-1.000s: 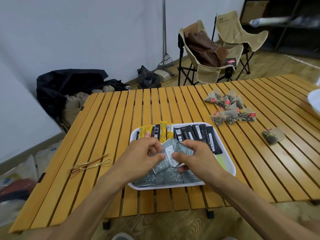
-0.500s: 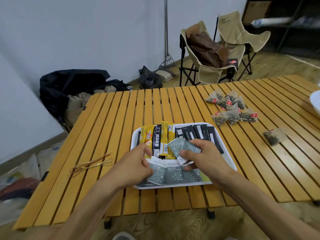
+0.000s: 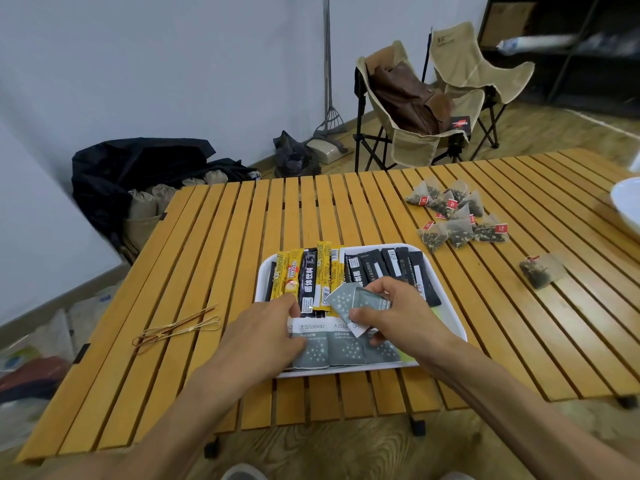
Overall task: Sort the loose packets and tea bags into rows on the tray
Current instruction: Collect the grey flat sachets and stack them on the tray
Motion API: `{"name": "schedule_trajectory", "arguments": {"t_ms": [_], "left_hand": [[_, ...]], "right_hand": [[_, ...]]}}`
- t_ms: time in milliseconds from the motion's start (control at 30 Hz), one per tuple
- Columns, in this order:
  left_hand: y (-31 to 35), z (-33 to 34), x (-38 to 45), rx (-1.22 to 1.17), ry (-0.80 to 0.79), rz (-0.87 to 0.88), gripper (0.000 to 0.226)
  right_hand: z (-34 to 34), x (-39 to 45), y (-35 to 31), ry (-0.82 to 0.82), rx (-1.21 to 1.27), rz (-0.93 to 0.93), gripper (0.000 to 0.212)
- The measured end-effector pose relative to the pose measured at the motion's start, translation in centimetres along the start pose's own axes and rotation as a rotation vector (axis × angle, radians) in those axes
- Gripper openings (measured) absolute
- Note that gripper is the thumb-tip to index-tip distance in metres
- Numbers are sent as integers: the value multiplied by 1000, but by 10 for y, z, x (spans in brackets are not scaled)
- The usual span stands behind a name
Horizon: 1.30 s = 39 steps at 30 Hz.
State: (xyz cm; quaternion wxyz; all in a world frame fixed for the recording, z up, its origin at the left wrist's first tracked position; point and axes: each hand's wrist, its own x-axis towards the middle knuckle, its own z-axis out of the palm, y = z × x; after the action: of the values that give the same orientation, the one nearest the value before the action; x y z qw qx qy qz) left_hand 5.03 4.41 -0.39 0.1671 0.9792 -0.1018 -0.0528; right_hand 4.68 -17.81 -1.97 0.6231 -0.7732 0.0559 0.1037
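Note:
A white tray (image 3: 450, 320) sits on the slatted wooden table. Along its far side lie yellow stick packets (image 3: 323, 271) and black stick packets (image 3: 391, 268). A row of grey sugar packets (image 3: 346, 348) lies along its near side. My right hand (image 3: 394, 313) grips a small fan of grey packets (image 3: 349, 301) above that row. My left hand (image 3: 266, 337) rests on the left end of the grey row, fingers bent onto a packet. Pyramid tea bags (image 3: 453, 216) lie in a loose pile on the table beyond the tray, and one tea bag (image 3: 540, 270) lies apart to the right.
Thin looped picks (image 3: 180, 329) lie on the table left of the tray. A white dish (image 3: 627, 206) pokes in at the right edge. Two folding chairs (image 3: 415, 105) and a dark bag (image 3: 138, 171) stand behind the table.
My left hand has moved down and left from the held packets to the left end of the grey row. My right hand still holds the fan of grey packets.

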Motion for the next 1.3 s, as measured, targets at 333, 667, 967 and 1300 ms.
{"name": "schedule_trajectory", "arguments": {"t_ms": [333,667,967,1300], "left_hand": [[29,-16,16,-431,48,159,9],[21,-17,8,-629,-220,48,17],[15,2,7,-5,16,81,38],[23,16,3,-18,10,184,41]], "right_hand": [[2,-6,-15,-180,-124,-150,11],[-4,-1,-11,15,117,-84,8],[16,9,-11,-11,-368,-174,9],[4,5,-12,96,-251,-135,25]]}}
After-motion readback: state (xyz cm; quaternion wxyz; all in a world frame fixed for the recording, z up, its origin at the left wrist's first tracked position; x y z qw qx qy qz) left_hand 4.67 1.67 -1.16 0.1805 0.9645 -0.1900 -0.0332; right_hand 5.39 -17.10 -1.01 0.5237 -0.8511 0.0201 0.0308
